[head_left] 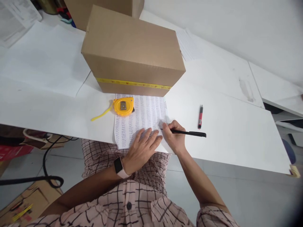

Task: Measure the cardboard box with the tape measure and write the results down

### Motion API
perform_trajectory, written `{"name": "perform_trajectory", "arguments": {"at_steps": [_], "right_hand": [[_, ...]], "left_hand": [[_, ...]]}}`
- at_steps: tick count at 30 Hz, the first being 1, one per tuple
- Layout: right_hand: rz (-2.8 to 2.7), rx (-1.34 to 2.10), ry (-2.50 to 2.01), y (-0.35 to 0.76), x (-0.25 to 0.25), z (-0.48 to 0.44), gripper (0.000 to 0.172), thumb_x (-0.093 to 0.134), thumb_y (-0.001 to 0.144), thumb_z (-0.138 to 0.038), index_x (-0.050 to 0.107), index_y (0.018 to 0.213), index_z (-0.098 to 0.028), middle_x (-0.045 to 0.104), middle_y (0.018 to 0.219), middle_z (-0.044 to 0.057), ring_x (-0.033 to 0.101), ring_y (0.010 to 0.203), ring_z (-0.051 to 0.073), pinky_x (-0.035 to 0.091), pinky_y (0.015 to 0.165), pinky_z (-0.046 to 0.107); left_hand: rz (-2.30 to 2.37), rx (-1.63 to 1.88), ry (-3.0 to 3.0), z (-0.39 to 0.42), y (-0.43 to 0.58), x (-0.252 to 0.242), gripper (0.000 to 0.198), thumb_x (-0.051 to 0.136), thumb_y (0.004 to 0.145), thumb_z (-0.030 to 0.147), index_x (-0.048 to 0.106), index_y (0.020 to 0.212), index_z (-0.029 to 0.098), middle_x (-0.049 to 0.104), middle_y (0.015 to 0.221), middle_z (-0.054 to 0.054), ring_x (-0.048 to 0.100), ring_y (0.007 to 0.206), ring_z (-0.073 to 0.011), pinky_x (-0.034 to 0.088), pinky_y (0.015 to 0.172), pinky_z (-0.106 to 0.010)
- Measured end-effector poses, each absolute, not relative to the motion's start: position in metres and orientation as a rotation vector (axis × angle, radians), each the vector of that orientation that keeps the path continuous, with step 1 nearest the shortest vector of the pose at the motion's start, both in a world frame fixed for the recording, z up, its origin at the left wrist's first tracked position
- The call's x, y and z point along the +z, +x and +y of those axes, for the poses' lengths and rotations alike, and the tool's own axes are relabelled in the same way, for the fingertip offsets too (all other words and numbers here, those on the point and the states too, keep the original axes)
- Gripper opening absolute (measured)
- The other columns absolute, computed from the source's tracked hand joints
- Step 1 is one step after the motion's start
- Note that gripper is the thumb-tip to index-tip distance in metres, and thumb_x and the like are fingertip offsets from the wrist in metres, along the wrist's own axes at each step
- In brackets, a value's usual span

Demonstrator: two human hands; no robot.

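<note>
My right hand [175,136] grips a black pen [193,133], its tip at the right side of a sheet of paper [142,113] covered in columns of small writing. On the lower part of that sheet, my left hand [142,148] lies flat with the fingers spread. A yellow tape measure [123,106] rests on the sheet's upper left, its yellow strap trailing to the left. Behind the sheet stands a closed cardboard box [134,47] with yellow printed tape along its front. The box covers the sheet's far edge.
A red and black pen [200,117] lies on the white table [227,135] to the right. Blank white sheets [44,60] spread out at the left. Another cardboard box [106,6] stands behind, and a lined paper [188,44] shows beside the front box.
</note>
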State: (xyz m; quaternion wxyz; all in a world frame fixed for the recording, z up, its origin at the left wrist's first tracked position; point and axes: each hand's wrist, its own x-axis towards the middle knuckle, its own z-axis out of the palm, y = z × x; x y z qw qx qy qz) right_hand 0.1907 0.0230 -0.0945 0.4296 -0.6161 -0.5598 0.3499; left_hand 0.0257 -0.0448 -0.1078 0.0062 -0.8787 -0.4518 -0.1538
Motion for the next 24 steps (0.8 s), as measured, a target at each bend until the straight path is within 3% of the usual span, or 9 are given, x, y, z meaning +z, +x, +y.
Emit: {"name": "perform_trajectory", "arguments": {"at_steps": [24], "right_hand": [[-1.417, 0.842, -1.541, 0.1925, -0.0947, 0.0233, 0.041, 0.068, 0.084, -0.038, 0.041, 0.058, -0.022, 0.042, 0.051, -0.006, 0.034, 0.051, 0.009, 0.030, 0.049, 0.025]], "left_hand": [[-1.422, -0.455, -2.767, -0.0441, 0.0257, -0.1057, 0.053, 0.066, 0.094, 0.038, 0.054, 0.141, 0.017, 0.055, 0.149, -0.009, 0.048, 0.137, -0.0318, 0.041, 0.116, -0.054]]}}
